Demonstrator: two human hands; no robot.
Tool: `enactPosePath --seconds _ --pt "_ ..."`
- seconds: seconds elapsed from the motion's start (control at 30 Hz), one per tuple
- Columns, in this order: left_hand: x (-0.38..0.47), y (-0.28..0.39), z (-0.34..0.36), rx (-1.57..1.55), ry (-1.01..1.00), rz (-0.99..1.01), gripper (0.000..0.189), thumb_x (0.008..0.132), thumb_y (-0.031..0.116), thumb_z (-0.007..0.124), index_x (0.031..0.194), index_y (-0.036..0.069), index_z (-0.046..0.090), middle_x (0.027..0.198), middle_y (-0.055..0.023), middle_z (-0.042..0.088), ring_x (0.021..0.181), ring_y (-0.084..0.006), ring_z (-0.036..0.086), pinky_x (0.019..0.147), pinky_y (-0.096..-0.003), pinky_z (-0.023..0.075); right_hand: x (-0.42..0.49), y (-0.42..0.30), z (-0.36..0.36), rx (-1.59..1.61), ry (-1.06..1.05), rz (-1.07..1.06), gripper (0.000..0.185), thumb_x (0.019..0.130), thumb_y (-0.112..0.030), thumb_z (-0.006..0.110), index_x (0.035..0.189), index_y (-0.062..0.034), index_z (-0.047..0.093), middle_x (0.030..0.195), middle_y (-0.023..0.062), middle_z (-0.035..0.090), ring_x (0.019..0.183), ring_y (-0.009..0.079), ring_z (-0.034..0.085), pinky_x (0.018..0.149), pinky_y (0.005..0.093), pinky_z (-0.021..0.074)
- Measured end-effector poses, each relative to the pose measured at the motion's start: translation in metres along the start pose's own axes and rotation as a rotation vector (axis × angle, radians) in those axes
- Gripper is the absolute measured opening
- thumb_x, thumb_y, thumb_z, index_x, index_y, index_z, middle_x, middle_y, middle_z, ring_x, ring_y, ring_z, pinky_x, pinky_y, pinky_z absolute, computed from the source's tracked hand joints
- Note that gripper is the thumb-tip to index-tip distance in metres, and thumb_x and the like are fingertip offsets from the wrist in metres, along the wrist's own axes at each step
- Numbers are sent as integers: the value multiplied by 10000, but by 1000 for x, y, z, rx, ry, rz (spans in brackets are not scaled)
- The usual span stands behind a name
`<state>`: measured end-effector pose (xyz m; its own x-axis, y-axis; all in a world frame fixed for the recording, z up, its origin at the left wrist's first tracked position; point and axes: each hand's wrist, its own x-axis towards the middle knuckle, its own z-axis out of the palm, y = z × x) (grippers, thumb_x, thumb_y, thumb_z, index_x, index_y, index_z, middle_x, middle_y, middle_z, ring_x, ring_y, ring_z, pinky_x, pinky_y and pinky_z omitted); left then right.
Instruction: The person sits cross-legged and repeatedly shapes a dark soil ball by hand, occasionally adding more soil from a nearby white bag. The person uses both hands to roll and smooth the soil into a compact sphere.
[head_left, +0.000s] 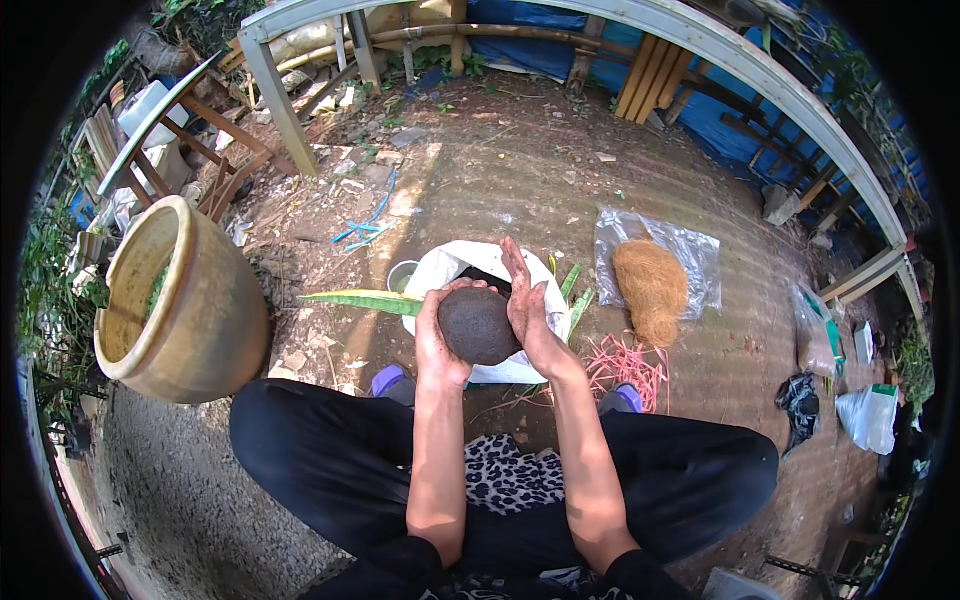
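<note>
A ball of dark, moist soil (480, 325) rests in my left hand (439, 341), which cups it from the left and below. My right hand (531, 319) lies flat against the ball's right side, its fingers straight and smeared with soil. Beneath both hands stands a white sack (439, 262) with its rim rolled open, and dark soil (480, 279) shows inside. One long variegated leaf (364, 300), like a snake plant's, sticks out to the left of the sack. More green leaves (576, 300) show at its right side.
Brown fibre (651, 285) lies on a clear plastic sheet (701, 251) at right. Pink raffia string (622, 371) is tangled near my right foot. A large chipped clay pot (217, 315) stands at left. Blue string (367, 225) lies ahead; plastic bags (870, 416) sit far right.
</note>
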<state>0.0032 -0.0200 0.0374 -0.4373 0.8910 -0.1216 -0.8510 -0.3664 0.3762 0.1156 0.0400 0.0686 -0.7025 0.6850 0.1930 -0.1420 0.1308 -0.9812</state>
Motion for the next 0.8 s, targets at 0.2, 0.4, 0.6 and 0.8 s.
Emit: enactPosePath --seconds 0.2,0.4,0.6,0.8 --pt "3 1 -1 -43 32 -42 337 930 260 457 1009 -45 579 991 -197 638 982 -335 620 921 -431 498 2 1 3 151 26 -16 862 877 -724 22 1516 -146 49 1569 130 66 1451 292 32 1151 474 1" --pt "1 -5 8 -54 40 120 353 940 298 456 1001 -23 590 979 -185 648 961 -293 632 897 -406 506 8 3 13 361 280 -12 868 881 -744 101 1502 -144 180 1539 111 220 1392 257 258 1130 483 183" --pt "2 -11 10 156 160 199 347 960 287 419 937 -10 597 937 -149 651 874 -233 634 813 -367 513 6 16 37 -54 404 -86 472 1023 -327 366 1293 27 522 1288 151 566 1224 216 493 1069 331 329" --pt "9 -13 -4 138 98 279 338 958 246 419 940 -34 609 938 -156 655 861 -244 640 847 -371 500 7 15 22 549 347 190 514 1007 -372 392 1377 -18 438 1419 87 449 1270 212 448 1065 327 340"
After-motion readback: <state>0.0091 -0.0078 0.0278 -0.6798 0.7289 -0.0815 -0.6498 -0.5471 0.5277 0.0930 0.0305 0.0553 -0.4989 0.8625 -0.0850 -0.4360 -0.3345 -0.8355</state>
